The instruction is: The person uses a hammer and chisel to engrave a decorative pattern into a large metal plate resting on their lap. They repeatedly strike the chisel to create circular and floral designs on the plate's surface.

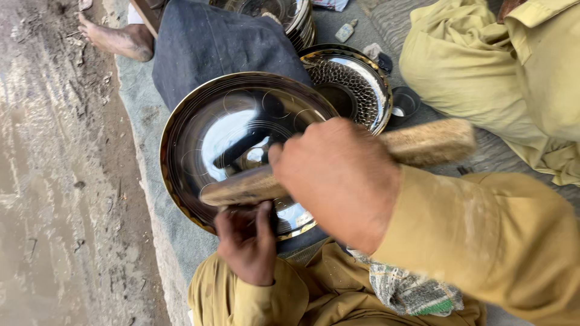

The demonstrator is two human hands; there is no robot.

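My right hand [338, 181] is closed in a fist around a wooden stick [338, 166], which lies slantwise across the big shiny metal plate [235, 139]. The plate leans tilted over my lap, its dark polished face marked with engraved circles and a brassy rim. My left hand [246, 242] grips the plate's lower edge, fingers curled over the rim and thumb pressed on its face. Just behind it lies a 2nd plate [353, 81] with a dotted pattern, and beside that a small dark bowl [403, 104]. A dark cloth [205, 42] lies above the plate, near another person's bare foot [118, 37].
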